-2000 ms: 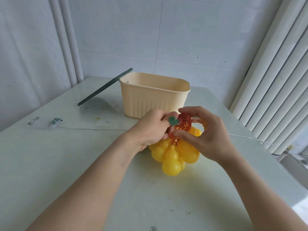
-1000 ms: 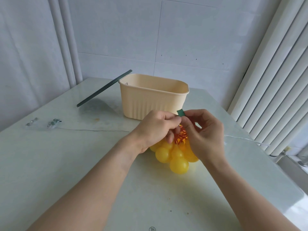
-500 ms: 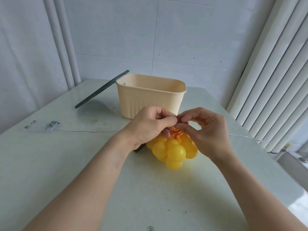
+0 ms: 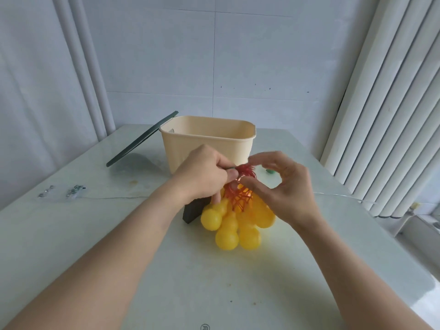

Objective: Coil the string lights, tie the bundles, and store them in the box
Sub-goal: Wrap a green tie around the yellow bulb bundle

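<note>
At nine o'clock on the table point(image 4: 71, 234), two small metallic bits point(image 4: 62, 190) lying side by side, with a thin clear wire point(image 4: 112, 198) running rightward from them toward the middle. Further in, at eleven o'clock, one dark green lid point(image 4: 140, 140) propped at a slant against the left wall of one cream box point(image 4: 207, 141), open top up, standing at twelve o'clock. Just before the box, the left hand point(image 4: 202, 177), fingers curled tight, pinching a green tie point(image 4: 230, 167) and gripping the top of the bundle. Under that hand, one black block point(image 4: 194, 211) tilted on the table. At centre, one bundle of string lights point(image 4: 238, 220): a coil of red wire point(image 4: 240, 186) on top, yellow gourd-shaped bulbs hanging below, long axis roughly upright, wire end toward twelve o'clock, bulb ends toward six. About eight bulbs countable; those behind are hidden. Lowest bulbs touching or just above the table; cannot tell which. To the right, the right hand point(image 4: 283, 186), thumb and forefinger curved and closed on the red wire, the remaining fingers loosely arched above. Between those fingers, toward one o'clock, one small green scrap point(image 4: 270, 172) on the table. At three o'clock, more thin clear wire point(image 4: 338, 195) trailing off toward the white slats point(image 4: 392, 115).
</note>
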`<state>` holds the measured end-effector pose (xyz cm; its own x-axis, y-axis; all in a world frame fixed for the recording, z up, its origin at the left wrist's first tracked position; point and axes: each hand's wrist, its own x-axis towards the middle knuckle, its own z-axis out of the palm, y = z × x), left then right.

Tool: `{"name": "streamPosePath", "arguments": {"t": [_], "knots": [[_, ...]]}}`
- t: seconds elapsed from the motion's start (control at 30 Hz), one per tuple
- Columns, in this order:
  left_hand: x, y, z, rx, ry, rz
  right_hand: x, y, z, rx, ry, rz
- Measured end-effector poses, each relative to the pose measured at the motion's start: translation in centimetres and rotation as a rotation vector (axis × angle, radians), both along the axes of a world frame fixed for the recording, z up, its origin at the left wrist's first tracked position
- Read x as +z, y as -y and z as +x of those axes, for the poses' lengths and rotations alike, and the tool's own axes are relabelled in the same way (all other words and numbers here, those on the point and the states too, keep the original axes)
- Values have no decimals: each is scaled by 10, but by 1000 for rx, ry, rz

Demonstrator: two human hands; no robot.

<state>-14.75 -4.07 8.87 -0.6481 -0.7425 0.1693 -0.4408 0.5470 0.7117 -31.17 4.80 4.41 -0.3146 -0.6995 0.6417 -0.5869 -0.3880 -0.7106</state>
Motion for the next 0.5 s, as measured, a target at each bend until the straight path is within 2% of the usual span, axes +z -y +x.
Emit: {"name": "streamPosePath", "arguments": {"t": [0.1, 0.2, 0.27, 0.37, 0.5], "knots": [[3, 5, -2, 137, -55, -77, -5, 5, -5, -97, 52, 9], [16, 4, -4, 242, -120, -71, -10, 8, -9, -162, 272, 33], [30, 7, -6, 316, -235, -11, -14, 12, -14, -211, 363, 59], [61, 10, -12, 379, -472, 64, -22, 17, -22, -260, 368, 173], [100, 26, -20, 467, -633, 20, -31, 21, -26, -290, 302, 276]]}}
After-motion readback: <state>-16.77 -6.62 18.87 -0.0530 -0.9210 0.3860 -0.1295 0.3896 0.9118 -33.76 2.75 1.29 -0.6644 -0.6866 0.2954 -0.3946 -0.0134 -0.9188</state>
